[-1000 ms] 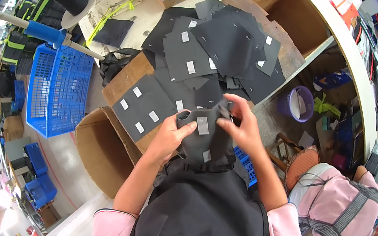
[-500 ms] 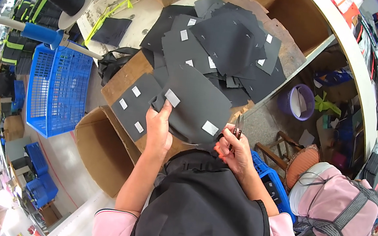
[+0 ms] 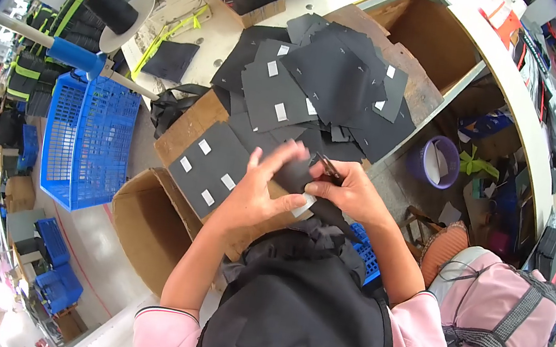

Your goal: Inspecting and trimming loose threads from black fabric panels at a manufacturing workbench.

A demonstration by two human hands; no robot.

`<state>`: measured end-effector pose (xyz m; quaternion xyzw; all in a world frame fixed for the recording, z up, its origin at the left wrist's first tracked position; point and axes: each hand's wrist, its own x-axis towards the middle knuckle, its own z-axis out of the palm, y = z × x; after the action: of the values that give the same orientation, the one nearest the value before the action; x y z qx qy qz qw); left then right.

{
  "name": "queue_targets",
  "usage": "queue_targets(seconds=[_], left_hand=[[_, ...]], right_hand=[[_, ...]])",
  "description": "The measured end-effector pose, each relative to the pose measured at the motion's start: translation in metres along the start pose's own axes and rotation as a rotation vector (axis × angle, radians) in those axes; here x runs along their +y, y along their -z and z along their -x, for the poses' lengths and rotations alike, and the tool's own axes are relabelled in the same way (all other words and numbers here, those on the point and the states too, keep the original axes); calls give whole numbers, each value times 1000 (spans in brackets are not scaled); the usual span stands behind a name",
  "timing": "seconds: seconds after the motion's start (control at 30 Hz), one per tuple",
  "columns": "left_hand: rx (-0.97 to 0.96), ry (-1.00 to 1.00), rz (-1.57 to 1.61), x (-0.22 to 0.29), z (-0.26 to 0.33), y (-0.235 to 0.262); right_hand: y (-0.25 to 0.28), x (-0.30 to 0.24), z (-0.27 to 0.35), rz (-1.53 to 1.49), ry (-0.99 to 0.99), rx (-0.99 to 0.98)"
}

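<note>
The white-patched fabric panel (image 3: 304, 208), apparently pinched by the right hand (image 3: 353, 192) gripping thread snips (image 3: 329, 168), looks light and floppy, best steadied at its left edge by the loosely spread left hand (image 3: 259, 196).

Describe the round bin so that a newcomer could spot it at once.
Start at the pile of dark panels in the upper middle. Go down and right, stopping above and right of the right hand, at the bin. Its round purple shape sets it apart from the lime-yellow ribbon just to its right.
</note>
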<state>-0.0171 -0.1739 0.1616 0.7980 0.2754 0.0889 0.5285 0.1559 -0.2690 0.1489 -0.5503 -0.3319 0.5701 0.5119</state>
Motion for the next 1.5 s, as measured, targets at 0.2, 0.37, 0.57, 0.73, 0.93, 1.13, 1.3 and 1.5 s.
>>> queue_targets(seconds=[0.2, 0.37, 0.57, 0.73, 0.93, 1.13, 1.3, 1.5], left_hand=[[10, 514, 773, -4, 20, -14], [203, 468, 935, -5, 23, -16], [150, 419, 929, 3, 23, -20], [182, 416, 919, 3, 27, -22], [205, 412, 910, 6, 27, -21], [220, 416, 900, 3, 29, -20], [229, 407, 887, 3, 29, -21], [215, 403, 892, -10, 30, -24]], right_hand=[[-21, -9, 14, 640, 408, 364], [-20, 5, 45, 733, 439, 380], [-18, 17, 40, 774, 562, 362], [-18, 21, 38, 869, 662, 384], [-21, 21, 40, 806, 647, 420], [-23, 20, 38, 788, 662, 457], [-22, 23, 37, 797, 561, 370], [4, 26, 23, 176, 126, 199]])
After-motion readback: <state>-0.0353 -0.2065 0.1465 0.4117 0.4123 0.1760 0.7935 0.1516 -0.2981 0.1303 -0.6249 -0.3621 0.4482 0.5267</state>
